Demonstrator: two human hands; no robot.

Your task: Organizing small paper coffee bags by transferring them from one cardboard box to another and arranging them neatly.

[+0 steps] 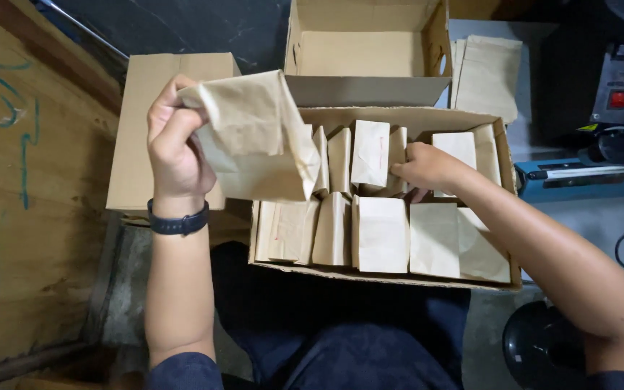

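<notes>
My left hand (175, 144) pinches the top of a brown paper bag (261, 141) up in the left middle of the frame. I only hold it by one folded corner, so I think it could slip out and drop on my lap or on the floor. The bag hangs over the left end of the open box (503, 148) on my knees, so it hides the packs under it, and I might push it down on top of one and squash it

My right hand (424, 167) is down inside the box, in the middle of the frame. Its fingers are curled and press on the little brown packs (380, 235) in the back row. I cannot tell if it grips one or just pushes them aside. The packs stand close together, so I think a hard push could knock some over or bend them

The bag is up and left of my right hand, well apart from it. The box could also tip off my knees if I lean on it. Another empty box (362, 50) sits behind, at the top of the frame
</notes>
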